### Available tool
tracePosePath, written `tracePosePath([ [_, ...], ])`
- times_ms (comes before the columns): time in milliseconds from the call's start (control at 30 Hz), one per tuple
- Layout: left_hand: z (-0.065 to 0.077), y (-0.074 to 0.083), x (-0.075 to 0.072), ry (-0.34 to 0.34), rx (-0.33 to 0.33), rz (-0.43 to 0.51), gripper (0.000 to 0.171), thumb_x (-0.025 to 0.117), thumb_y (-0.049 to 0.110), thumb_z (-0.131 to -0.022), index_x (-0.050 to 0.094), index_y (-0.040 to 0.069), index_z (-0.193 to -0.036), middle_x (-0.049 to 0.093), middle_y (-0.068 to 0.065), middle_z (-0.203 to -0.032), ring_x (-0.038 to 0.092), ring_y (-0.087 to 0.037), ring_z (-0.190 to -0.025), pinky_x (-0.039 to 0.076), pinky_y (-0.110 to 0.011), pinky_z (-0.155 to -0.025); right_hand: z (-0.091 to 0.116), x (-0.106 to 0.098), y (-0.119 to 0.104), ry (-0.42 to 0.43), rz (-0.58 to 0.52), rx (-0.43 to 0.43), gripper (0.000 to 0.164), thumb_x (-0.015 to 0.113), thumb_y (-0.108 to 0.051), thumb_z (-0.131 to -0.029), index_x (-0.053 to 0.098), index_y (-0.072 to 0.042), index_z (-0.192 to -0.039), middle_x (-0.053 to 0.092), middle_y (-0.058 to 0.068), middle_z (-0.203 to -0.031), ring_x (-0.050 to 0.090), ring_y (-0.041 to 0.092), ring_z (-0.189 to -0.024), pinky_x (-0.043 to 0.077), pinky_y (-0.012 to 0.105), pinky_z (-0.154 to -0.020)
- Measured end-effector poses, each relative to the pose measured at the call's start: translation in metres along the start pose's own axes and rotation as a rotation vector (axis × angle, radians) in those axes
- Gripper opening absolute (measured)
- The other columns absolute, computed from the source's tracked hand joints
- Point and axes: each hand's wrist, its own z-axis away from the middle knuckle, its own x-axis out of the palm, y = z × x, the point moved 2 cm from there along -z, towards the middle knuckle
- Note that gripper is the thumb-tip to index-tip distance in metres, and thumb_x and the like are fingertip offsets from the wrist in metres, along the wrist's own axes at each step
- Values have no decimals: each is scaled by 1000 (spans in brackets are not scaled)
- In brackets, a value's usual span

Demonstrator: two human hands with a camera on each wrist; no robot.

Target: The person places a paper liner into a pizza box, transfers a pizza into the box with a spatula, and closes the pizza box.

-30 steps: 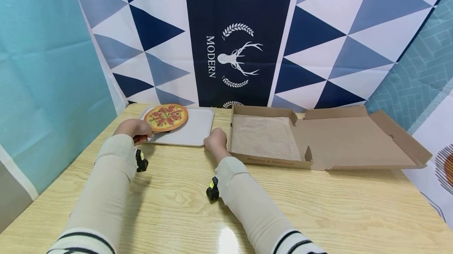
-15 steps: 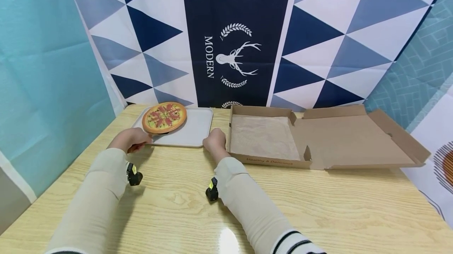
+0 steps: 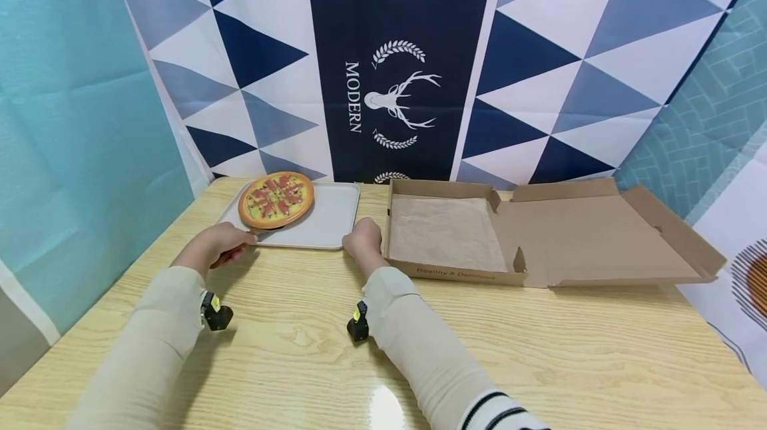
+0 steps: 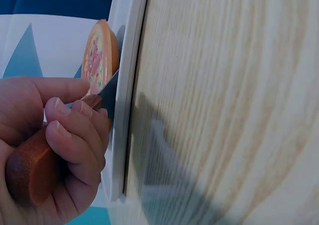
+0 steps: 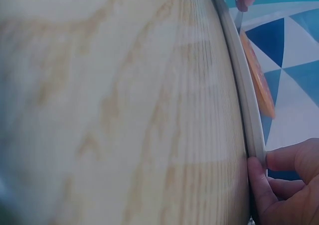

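Observation:
A round pizza (image 3: 276, 200) with red topping strips lies over the left part of a pale tray (image 3: 332, 217), its far side tilted up in the head view. My left hand (image 3: 217, 245) grips the brown wooden handle (image 4: 36, 168) of a spatula, fingers curled round it and the index finger stretched forward along it. The flat metal blade (image 4: 109, 91) reaches over the tray rim to the pizza's near edge; its far part is hidden underneath. At the tray's near right corner, my right hand (image 3: 362, 240) pinches the rim between thumb and fingers, as the right wrist view shows.
Right of the tray stands an opened cardboard pizza box (image 3: 467, 275), lined with brown paper (image 3: 449, 230). Its lid (image 3: 599, 237) is folded out to the right. A patterned cloth (image 3: 401, 30) hangs behind the wooden table (image 3: 299, 337).
My left hand has moved left and slightly nearer with the spatula. The pizza has shifted a little left on the tray. My right hand has kept its place at the tray corner.

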Motion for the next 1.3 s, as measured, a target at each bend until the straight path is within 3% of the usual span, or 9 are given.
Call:
tracePosePath([
  [233, 5, -6, 3, 37, 60, 70, 46, 40, 29, -105, 51, 15, -63, 47, 3, -55, 40, -6, -43, 34, -21, -45, 1, 2, -1, -2, -6, 1, 16, 69, -3, -80, 55, -5, -72, 55, 7, -70, 50, 20, -65, 45, 29, -57],
  [600, 20, -14, 10, 100, 71, 12, 43, 40, 28, -105, 52, 9, -68, 43, 1, -53, 41, -11, -45, 35, -25, -46, 3, 0, -3, -19, -26, -36, 35, 64, -1, -84, 40, -11, -60, 38, 2, -58, 40, 19, -55, 36, 29, -49],
  [867, 30, -15, 10, 108, 107, -15, 40, 42, 27, -104, 53, 6, -72, 44, 0, -53, 41, -11, -45, 36, -25, -46, 3, -3, -2, -10, 2, -20, 28, 68, -5, -83, 48, -9, -64, 50, 4, -63, 47, 19, -61, 43, 29, -55],
  [1133, 42, -9, 8, 87, 145, -54, 37, 43, 24, -104, 52, 5, -73, 44, 0, -55, 41, -11, -47, 37, -26, -48, 1, -2, 0, -19, -25, -7, 37, 68, -3, -82, 40, -12, -59, 42, 2, -58, 43, 18, -56, 38, 27, -50],
  [1300, 45, -6, 6, 78, 136, -49, 35, 45, 24, -104, 54, 2, -79, 45, 1, -57, 42, -10, -49, 40, -25, -50, 1, -3, -1, -17, -32, -5, 26, 69, -3, -81, 50, -9, -65, 50, 4, -63, 47, 19, -60, 43, 28, -54],
])
